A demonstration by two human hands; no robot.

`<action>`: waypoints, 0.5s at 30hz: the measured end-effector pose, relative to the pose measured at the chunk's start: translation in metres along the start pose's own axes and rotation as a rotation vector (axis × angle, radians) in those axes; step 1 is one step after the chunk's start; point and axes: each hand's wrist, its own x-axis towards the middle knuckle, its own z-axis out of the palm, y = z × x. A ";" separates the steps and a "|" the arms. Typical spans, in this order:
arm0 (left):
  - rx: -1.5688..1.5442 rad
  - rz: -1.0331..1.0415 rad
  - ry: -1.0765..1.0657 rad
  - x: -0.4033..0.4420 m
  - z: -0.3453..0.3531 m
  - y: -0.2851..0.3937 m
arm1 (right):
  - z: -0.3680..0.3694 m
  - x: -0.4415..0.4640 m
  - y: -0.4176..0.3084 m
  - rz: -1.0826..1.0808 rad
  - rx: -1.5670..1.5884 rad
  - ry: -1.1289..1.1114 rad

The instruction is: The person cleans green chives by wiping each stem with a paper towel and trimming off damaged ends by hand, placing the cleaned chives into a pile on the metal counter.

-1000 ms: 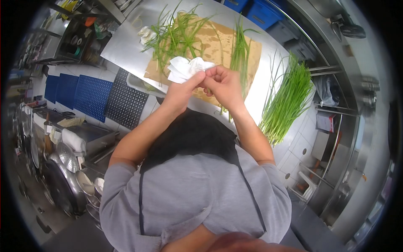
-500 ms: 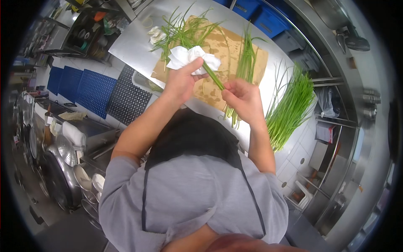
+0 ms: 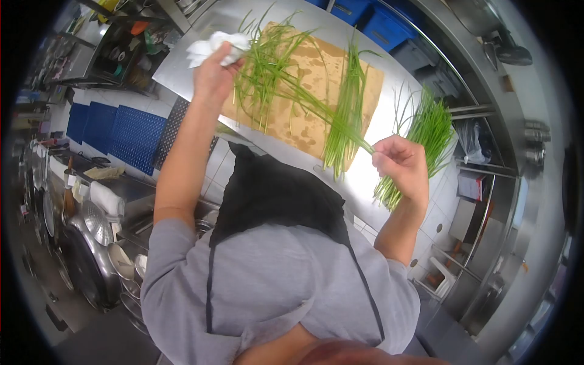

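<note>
My left hand (image 3: pixel 214 76) is closed on a crumpled white paper towel (image 3: pixel 214 47) at the left edge of the cutting board. Between my right hand's (image 3: pixel 403 163) thumb and fingers are the stem ends of a small bunch of garlic chives (image 3: pixel 331 114). This bunch stretches diagonally over the board toward my left hand, its leafy end mixing in view with loose chives (image 3: pixel 260 91). A separate bundle of chives (image 3: pixel 348 91) lies lengthwise on the right part of the board. Farther right, beyond my right hand, rests a large green pile of chives (image 3: pixel 431 125).
The wet brown cutting board (image 3: pixel 307 137) lies on a steel table (image 3: pixel 176 70). Blue bins (image 3: pixel 386 27) stand past the table's far edge. Blue perforated mats (image 3: pixel 137 137) are at left, and pans and strainers (image 3: pixel 97 222) crowd the lower left.
My left hand has moved left and away with the paper towel. My right hand has moved right, drawing the chives out straight between the hands.
</note>
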 end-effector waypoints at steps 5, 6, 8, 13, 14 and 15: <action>-0.157 0.081 0.181 0.050 -0.060 0.038 | -0.032 -0.016 0.015 -0.051 0.129 0.037; -0.142 0.095 0.110 0.054 -0.072 0.042 | -0.037 -0.019 0.016 -0.051 0.149 0.063; -0.072 0.103 0.092 0.038 -0.063 0.044 | -0.044 -0.021 0.025 -0.044 0.210 0.111; 0.104 0.017 -0.017 -0.003 -0.038 0.035 | -0.040 -0.012 0.029 -0.093 0.356 0.114; 0.122 0.006 -0.069 -0.008 -0.035 0.030 | -0.039 -0.010 0.029 -0.094 0.379 0.108; 0.139 -0.004 -0.119 -0.014 -0.030 0.026 | -0.038 -0.008 0.029 -0.094 0.402 0.099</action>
